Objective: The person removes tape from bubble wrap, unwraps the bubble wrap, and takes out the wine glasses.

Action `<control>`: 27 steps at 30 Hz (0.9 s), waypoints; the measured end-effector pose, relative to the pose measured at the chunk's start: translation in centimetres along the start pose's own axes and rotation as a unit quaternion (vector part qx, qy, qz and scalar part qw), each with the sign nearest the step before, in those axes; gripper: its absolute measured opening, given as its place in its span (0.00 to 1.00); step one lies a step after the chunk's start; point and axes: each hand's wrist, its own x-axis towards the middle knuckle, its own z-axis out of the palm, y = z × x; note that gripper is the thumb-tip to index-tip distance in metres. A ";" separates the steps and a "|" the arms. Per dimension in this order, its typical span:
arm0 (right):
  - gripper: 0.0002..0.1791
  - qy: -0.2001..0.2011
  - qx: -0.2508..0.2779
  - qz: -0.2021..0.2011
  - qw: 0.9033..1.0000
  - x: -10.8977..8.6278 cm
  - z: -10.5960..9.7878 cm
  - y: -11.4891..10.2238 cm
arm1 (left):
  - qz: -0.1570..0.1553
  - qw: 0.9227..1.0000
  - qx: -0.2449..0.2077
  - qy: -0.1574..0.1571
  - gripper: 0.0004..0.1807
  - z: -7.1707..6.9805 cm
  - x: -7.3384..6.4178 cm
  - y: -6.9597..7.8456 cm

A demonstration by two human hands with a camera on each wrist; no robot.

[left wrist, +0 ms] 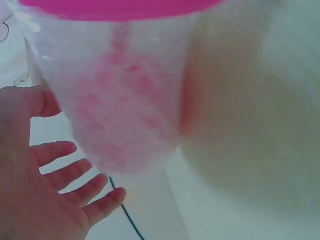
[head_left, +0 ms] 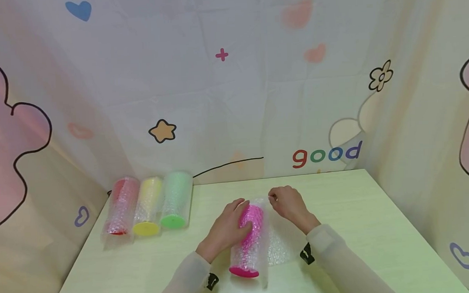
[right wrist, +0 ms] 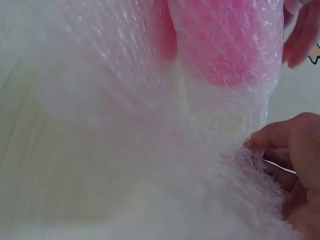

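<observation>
A bright pink stemmed cup with a round foot lies wrapped in bubble wrap, foot towards the person. My left hand rests on its left side, thumb across the top and fingers stretched towards the far end. Those spread fingers show beside the cup in the left wrist view. At the far right corner of the wrap, my right hand pinches the bubble wrap between thumb and fingers. The sheet bunches at these fingertips in the right wrist view and extends flat to the cup's right.
Three more wrapped cups stand in a row at the back left of the pale table: a red one, a yellow one and a green one. A printed curtain hangs behind the table and along both sides.
</observation>
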 end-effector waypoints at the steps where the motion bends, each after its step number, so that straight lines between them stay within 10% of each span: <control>1: 0.09 -0.003 -0.006 0.002 1.000 0.0 -0.2 -0.2 | 0.006 1.000 0.013 0.000 0.35 -0.2 0.1 0.4; 16: 0.13 -0.005 -0.064 -0.152 0.986 0.1 -0.6 -1.1 | 0.045 0.992 0.114 -0.006 0.33 0.1 0.3 2.0; 27: 0.06 0.013 -0.034 -0.135 0.990 0.5 0.2 -0.3 | 0.023 0.997 0.080 -0.003 0.33 0.5 0.0 0.7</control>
